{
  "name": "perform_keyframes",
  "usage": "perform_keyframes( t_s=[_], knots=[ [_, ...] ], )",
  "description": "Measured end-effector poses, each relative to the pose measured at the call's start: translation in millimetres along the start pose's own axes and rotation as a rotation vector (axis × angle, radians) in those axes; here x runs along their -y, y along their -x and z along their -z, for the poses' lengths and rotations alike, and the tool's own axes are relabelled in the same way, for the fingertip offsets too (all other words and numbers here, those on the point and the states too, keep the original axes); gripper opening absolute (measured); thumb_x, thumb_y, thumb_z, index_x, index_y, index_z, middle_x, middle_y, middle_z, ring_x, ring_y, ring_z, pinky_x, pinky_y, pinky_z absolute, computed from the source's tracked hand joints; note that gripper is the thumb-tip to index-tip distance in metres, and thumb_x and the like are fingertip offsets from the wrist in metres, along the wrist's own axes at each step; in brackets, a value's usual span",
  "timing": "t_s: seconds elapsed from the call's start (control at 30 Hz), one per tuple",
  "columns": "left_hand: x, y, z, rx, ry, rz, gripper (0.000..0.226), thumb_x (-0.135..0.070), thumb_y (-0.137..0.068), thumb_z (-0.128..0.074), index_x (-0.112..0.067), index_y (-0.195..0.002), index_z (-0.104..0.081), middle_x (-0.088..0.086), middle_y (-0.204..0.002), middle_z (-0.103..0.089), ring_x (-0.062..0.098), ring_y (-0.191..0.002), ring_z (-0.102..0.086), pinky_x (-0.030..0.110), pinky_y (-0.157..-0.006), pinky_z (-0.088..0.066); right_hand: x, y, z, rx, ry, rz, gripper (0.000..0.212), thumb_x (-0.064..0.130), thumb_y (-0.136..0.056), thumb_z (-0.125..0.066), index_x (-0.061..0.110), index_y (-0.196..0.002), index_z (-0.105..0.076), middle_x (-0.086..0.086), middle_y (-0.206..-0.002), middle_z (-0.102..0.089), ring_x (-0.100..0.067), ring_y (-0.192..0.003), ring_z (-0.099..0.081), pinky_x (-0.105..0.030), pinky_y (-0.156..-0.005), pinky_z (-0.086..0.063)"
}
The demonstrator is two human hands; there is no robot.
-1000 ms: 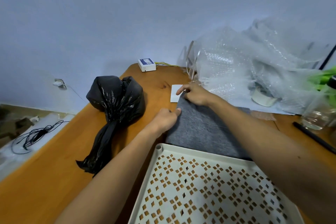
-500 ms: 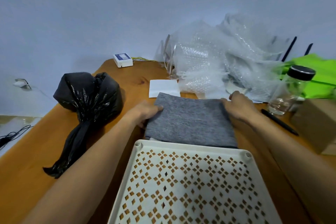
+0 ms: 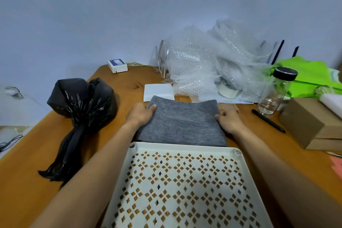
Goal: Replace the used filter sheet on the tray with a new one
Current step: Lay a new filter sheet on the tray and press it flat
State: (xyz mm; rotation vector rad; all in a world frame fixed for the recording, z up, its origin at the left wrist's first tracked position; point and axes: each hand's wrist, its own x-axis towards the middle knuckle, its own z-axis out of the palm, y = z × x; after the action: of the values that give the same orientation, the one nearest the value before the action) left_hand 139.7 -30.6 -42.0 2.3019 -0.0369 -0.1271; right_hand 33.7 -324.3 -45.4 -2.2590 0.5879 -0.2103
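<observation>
A grey felt filter sheet [image 3: 181,124] lies on the wooden table just beyond the tray, its far edge curling up. My left hand [image 3: 141,114] grips its far left corner, thumb on top. My right hand [image 3: 229,120] holds its right edge. The cream perforated tray [image 3: 183,147] sits nearest me with nothing on it; wood shows through its diamond-shaped holes.
A tied black plastic bag [image 3: 83,102] lies to the left. Bubble wrap [image 3: 212,65], a white card [image 3: 159,91], a small white box [image 3: 117,65] and tape are behind. A glass bottle [image 3: 275,92], black pen [image 3: 268,120] and cardboard box [image 3: 311,122] stand right.
My right hand moved from the sheet's far left corner across to its right edge. The sheet's far edge has lifted and curled. The camera view swung to the right.
</observation>
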Motion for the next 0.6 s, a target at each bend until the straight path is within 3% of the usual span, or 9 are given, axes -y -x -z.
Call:
perform_keyframes(
  t_s=[0.1, 0.2, 0.27, 0.43, 0.53, 0.6],
  knots=[
    [1, 3, 0, -0.035, 0.146, -0.046, 0.040, -0.046, -0.100, -0.055, -0.016, -0.074, -0.059, 0.009, -0.089, -0.067, 0.033, -0.090, -0.064, 0.043, -0.083, -0.052, -1, 4, 0, -0.029, -0.124, 0.025, 0.028, 0.019, -0.097, -0.057, 0.012, -0.071, -0.058, -0.005, -0.073, -0.065, -0.023, -0.071, -0.059, -0.034, -0.064, -0.042],
    [-6, 10, 3, -0.063, 0.188, -0.102, 0.036, -0.039, -0.105, -0.048, -0.015, -0.079, -0.053, 0.007, -0.088, -0.060, 0.028, -0.087, -0.056, 0.037, -0.073, -0.041, 4, 11, 4, -0.086, -0.229, 0.061, 0.018, 0.019, -0.099, -0.053, 0.013, -0.088, -0.066, -0.004, -0.092, -0.071, -0.024, -0.087, -0.067, -0.042, -0.079, -0.053],
    [-11, 14, 8, -0.089, 0.211, -0.140, 0.035, -0.035, -0.106, -0.046, -0.016, -0.077, -0.048, 0.005, -0.085, -0.056, 0.025, -0.085, -0.052, 0.036, -0.072, -0.037, 13, 18, 9, -0.147, -0.279, 0.055, 0.015, 0.021, -0.100, -0.052, 0.015, -0.090, -0.061, -0.007, -0.094, -0.069, -0.027, -0.089, -0.067, -0.045, -0.078, -0.054],
    [-32, 35, 28, -0.159, 0.322, -0.229, 0.032, -0.033, -0.106, -0.049, -0.014, -0.080, -0.052, 0.001, -0.082, -0.056, 0.020, -0.082, -0.051, 0.034, -0.070, -0.036, 35, 32, 32, -0.238, -0.316, 0.131, 0.015, 0.019, -0.105, -0.046, 0.010, -0.104, -0.058, -0.004, -0.098, -0.065, -0.027, -0.095, -0.063, -0.038, -0.076, -0.048],
    [-44, 53, 45, -0.138, 0.363, -0.256, 0.032, -0.034, -0.106, -0.049, -0.015, -0.080, -0.052, -0.001, -0.077, -0.054, 0.018, -0.077, -0.050, 0.034, -0.063, -0.036, 44, 45, 47, -0.258, -0.344, 0.151, 0.017, 0.017, -0.104, -0.046, 0.008, -0.107, -0.060, -0.007, -0.102, -0.065, -0.029, -0.099, -0.063, -0.037, -0.078, -0.045],
    [-47, 68, 55, -0.081, 0.401, -0.219, 0.032, -0.037, -0.106, -0.048, -0.015, -0.084, -0.055, 0.002, -0.083, -0.058, 0.020, -0.080, -0.054, 0.034, -0.068, -0.041, 46, 56, 55, -0.254, -0.351, 0.154, 0.021, 0.018, -0.103, -0.047, 0.006, -0.109, -0.064, -0.012, -0.108, -0.068, -0.031, -0.102, -0.064, -0.040, -0.084, -0.048]
  ],
)
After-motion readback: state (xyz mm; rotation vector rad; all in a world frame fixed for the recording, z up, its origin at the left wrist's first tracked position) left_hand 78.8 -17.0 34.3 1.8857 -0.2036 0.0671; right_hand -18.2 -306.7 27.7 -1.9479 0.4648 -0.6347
